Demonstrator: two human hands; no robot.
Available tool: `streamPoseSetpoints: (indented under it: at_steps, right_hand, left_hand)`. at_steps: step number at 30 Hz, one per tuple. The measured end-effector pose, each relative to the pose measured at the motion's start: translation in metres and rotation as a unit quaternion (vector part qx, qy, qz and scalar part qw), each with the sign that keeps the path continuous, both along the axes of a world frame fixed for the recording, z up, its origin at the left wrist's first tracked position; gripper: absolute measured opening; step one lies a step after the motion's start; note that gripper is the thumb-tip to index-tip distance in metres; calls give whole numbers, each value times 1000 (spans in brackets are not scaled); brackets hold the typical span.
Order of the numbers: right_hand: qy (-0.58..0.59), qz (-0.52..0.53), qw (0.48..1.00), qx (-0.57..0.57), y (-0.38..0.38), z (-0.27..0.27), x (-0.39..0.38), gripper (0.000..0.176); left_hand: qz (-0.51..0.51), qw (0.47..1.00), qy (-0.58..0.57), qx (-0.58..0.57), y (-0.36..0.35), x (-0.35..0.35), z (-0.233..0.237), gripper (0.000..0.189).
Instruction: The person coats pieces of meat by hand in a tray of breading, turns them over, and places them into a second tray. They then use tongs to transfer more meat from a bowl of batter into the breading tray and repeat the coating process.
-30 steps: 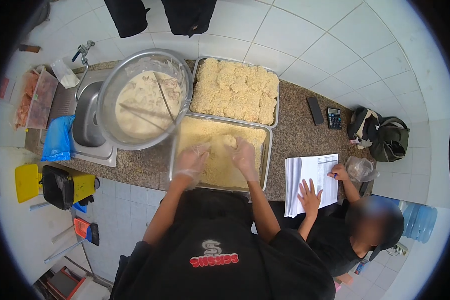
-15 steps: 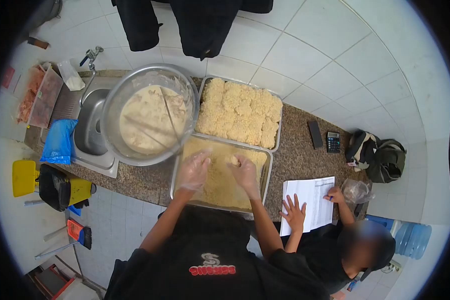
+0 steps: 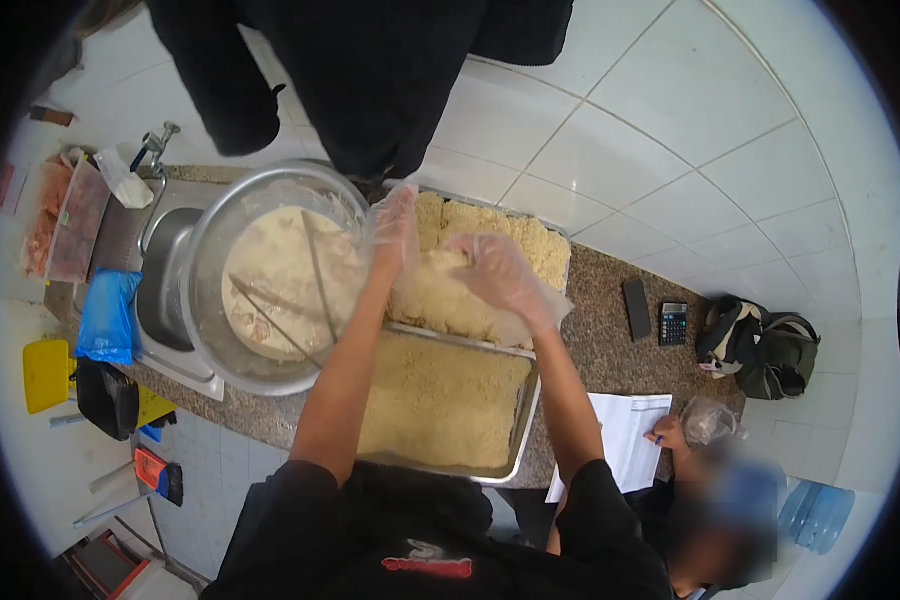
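Both my hands wear clear plastic gloves and are over the back tray (image 3: pixel 530 350), which is heaped with crumb-coated pieces (image 3: pixel 540 245). My left hand (image 3: pixel 396 228) is at the tray's left end beside the big metal bowl, its fingers stretched upward and holding nothing I can see. Over the middle of the pieces, my right hand (image 3: pixel 498 272) has its fingers bent together; what is at the fingertips is blurred. Nearer me lies the front tray (image 3: pixel 522 440) with a layer of pale crumbs (image 3: pixel 440 400). The metal bowl (image 3: pixel 198 290) holds milky batter with pieces in it and two thin rods across it.
A sink (image 3: pixel 170 260), a blue bag (image 3: pixel 108 315) and a tub of raw meat (image 3: pixel 78 220) are at left. A phone (image 3: pixel 636 309), calculator (image 3: pixel 673 324) and backpack (image 3: pixel 760 345) are at right. Another person's hand (image 3: pixel 667 434) holds a pen over papers (image 3: pixel 632 430). Dark clothes (image 3: pixel 350 80) hang above.
Both my hands have moved from the front crumb tray up over the back tray. The small pale piece seen in my right hand earlier is now hard to make out.
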State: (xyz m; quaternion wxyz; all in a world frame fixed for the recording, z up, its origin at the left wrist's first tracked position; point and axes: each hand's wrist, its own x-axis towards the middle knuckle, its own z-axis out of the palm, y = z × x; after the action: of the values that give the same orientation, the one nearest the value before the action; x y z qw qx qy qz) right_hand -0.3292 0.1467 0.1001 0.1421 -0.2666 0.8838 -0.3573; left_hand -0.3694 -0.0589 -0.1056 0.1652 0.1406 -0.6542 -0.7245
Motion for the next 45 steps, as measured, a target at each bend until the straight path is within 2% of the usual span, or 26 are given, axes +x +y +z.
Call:
streamPoseSetpoints:
  at_steps: [2, 4, 5, 7, 8, 9, 10, 11, 14, 16, 21, 23, 24, 26, 27, 28, 29, 31, 33, 36, 38, 39, 41, 42, 44, 45]
  right_hand:
    - [26, 7, 999, -38, -9, -8, -31, 31]
    - [182, 15, 982, -57, -20, -21, -52, 34]
    - [178, 14, 982, -62, -26, -32, -57, 34]
    - [34, -28, 998, -46, -37, -69, -59, 35]
    - [28, -32, 998, -48, -42, -90, -53, 35]
    - [154, 31, 987, 42, -44, -112, -45, 37]
    - [275, 92, 948, 131, -46, -127, -35, 39]
    - [270, 85, 950, 129, -48, -131, -27, 39]
    - [175, 52, 974, 137, -51, -123, -16, 44]
    - [84, -61, 994, 38, -45, -105, -27, 47]
    - [181, -117, 974, 75, -62, -112, -53, 54]
    - [191, -128, 971, 62, -70, -130, -56, 58]
    - [199, -95, 969, 114, -72, -130, -52, 59]
    - [209, -69, 962, 159, -74, -128, -45, 61]
    - [143, -67, 977, 143, -66, -103, -41, 62]
    - [73, -67, 987, 124, -56, -87, -35, 62]
    - [150, -122, 981, 33, -46, -94, -22, 57]
    - [126, -147, 977, -93, -11, -73, 18, 44]
    - [84, -201, 949, -228, 26, -70, 74, 28]
    - [24, -267, 954, -134, 59, -90, 150, 19]
    - [-23, -340, 939, -55, 74, -105, 207, 19]
    - [33, -344, 937, -56, 84, -117, 234, 16]
    - [-64, -330, 940, -53, 97, -110, 268, 15]
    - [-130, -311, 939, -59, 101, -109, 285, 15]
    - [-135, -312, 940, -25, 106, -114, 304, 12]
    - [-131, -314, 940, 4, 108, -116, 309, 14]
  left_hand:
    - [-12, 996, 54, -68, -13, -24, -21, 42]
    - [11, 957, -20, -290, -20, -37, -38, 51]
    - [10, 955, -24, -294, -25, -47, -46, 51]
    - [-87, 864, -264, -420, -30, -65, -53, 62]
    - [-92, 861, -268, -423, -23, -61, -56, 62]
    - [-34, 961, -221, -160, -8, -52, -39, 67]
    - [28, 981, -157, 115, 1, -46, -25, 72]
    - [-23, 963, -240, 118, -6, -50, -17, 81]
    - [-93, 963, -243, 66, -10, -42, 6, 81]
    - [-74, 965, -230, 106, -3, -34, 18, 81]
    - [-54, 960, -202, 186, -5, -45, 9, 79]
    - [-6, 960, -255, 116, 3, -42, 39, 78]
    - [-7, 962, -251, 112, -3, -42, 43, 78]
    - [-93, 914, -392, -54, -19, -43, 54, 66]
    - [-99, 915, -386, -62, -12, -37, 74, 66]
    - [-127, 863, -281, -400, 1, -20, 104, 50]
    - [-138, 701, -137, -687, 9, -3, 121, 37]
    - [-23, 914, -6, -405, 3, 26, 68, 24]
    - [-101, 981, 10, -166, 26, 76, 80, 22]
    - [-126, 988, -17, -81, 73, 160, 77, 23]
    - [-93, 954, -279, -53, 102, 211, 81, 29]
    - [-97, 948, -298, -52, 102, 232, 67, 29]
    - [-140, 938, -184, -259, 93, 269, 23, 41]
    - [-122, 909, -243, -316, 95, 284, 34, 45]
    - [-95, 879, -288, -368, 99, 286, 51, 48]
    - [-74, 830, -347, -430, 95, 287, 53, 50]
